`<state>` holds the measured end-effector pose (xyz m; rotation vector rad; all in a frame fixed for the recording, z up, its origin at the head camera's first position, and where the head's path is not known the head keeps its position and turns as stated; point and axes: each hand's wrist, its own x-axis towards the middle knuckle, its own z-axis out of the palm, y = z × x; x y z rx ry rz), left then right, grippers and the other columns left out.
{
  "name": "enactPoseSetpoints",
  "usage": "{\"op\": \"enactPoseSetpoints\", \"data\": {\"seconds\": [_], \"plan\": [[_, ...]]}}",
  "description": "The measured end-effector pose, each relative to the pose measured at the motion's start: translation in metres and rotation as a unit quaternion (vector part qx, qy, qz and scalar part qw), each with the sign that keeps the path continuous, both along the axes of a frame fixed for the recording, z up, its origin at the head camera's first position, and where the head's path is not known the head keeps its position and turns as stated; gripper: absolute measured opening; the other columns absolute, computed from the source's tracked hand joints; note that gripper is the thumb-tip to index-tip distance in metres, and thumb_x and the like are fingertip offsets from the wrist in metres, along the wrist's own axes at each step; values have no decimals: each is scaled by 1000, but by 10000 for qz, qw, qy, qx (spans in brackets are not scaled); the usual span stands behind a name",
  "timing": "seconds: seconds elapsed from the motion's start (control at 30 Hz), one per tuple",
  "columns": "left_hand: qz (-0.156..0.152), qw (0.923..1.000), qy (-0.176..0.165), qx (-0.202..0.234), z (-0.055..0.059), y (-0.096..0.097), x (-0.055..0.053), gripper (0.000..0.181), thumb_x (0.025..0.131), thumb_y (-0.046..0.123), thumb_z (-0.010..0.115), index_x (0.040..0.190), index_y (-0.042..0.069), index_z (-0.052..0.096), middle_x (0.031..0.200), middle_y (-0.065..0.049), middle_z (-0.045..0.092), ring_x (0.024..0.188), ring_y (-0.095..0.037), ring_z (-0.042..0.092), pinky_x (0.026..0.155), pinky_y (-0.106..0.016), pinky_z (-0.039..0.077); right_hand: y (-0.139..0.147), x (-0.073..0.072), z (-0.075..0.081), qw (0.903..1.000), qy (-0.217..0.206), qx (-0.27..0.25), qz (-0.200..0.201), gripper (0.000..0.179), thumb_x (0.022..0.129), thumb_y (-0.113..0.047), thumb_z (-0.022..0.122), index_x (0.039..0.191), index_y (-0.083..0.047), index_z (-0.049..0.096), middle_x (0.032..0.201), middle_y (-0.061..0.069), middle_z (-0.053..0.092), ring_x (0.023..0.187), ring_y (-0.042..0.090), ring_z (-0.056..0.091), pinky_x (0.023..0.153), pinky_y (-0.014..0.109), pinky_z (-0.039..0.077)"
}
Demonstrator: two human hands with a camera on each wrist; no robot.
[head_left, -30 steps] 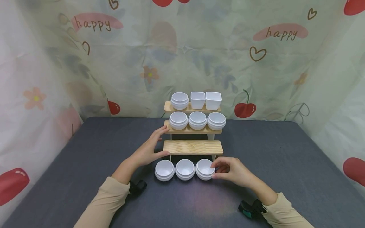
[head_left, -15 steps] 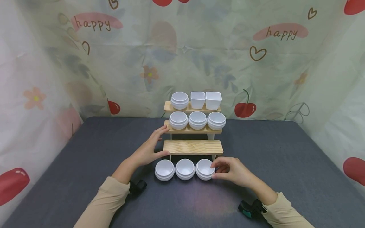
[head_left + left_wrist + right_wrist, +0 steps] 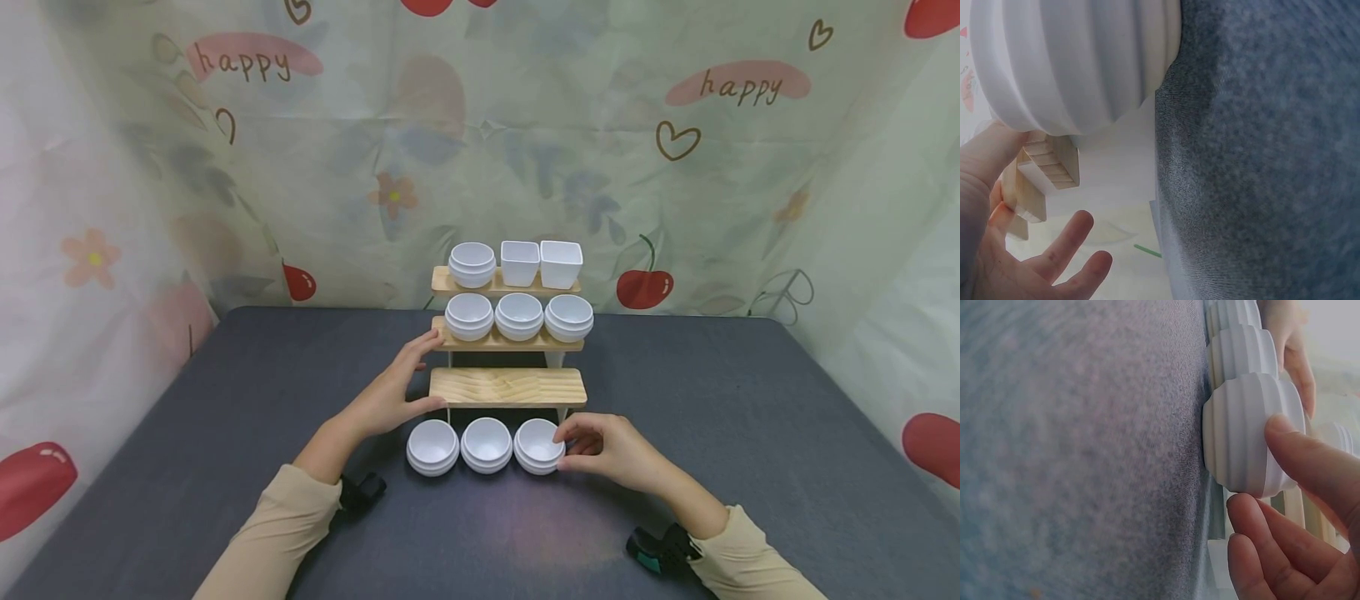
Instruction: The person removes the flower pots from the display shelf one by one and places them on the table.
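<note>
A wooden tiered stand [image 3: 507, 388] has three plank shelves. My left hand [image 3: 390, 387] touches its left side, the thumb at the lowest plank's end and the fingertips at the middle plank. In the left wrist view the other fingers [image 3: 1072, 247] extend free, below a white ribbed bowl [image 3: 1072, 62]. Three round white bowls stand in a row on the table before the stand. My right hand [image 3: 618, 450] grips the rightmost bowl [image 3: 537, 450] at its right side, the thumb [image 3: 1310, 456] on its ribbed wall and curled fingers beside it. That bowl rests on the table.
Three round white bowls [image 3: 519, 317] fill the middle shelf. On the top shelf stand one round bowl [image 3: 472, 265] and two square bowls [image 3: 561, 265]. Dark grey cloth covers the table [image 3: 300, 367]. A printed curtain [image 3: 525, 125] hangs behind, with a thin cord [image 3: 787, 292] near the right corner.
</note>
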<state>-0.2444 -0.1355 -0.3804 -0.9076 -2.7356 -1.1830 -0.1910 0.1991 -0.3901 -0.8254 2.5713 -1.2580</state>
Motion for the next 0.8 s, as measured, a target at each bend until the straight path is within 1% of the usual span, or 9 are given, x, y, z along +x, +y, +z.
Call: {"op": "enactPoseSetpoints", "data": {"seconds": [0.3, 0.8], "plan": [[4, 10000, -23, -11, 0, 0, 0, 84, 83, 16, 71, 148, 13, 18, 157, -11, 12, 132, -38, 39, 107, -51, 40, 0, 0, 0, 10000, -52, 36, -16, 28, 76, -22, 77, 98, -10, 65, 91, 8, 68, 77, 3, 63, 66, 19, 56], [-14, 10000, 17, -15, -1, -1, 0, 84, 83, 16, 71, 148, 13, 18, 156, -11, 13, 131, -38, 40, 106, -52, 40, 0, -1, 0, 9999, -113, -6, 19, 29, 76, -22, 76, 99, -9, 65, 93, 9, 69, 77, 3, 64, 66, 20, 57]]}}
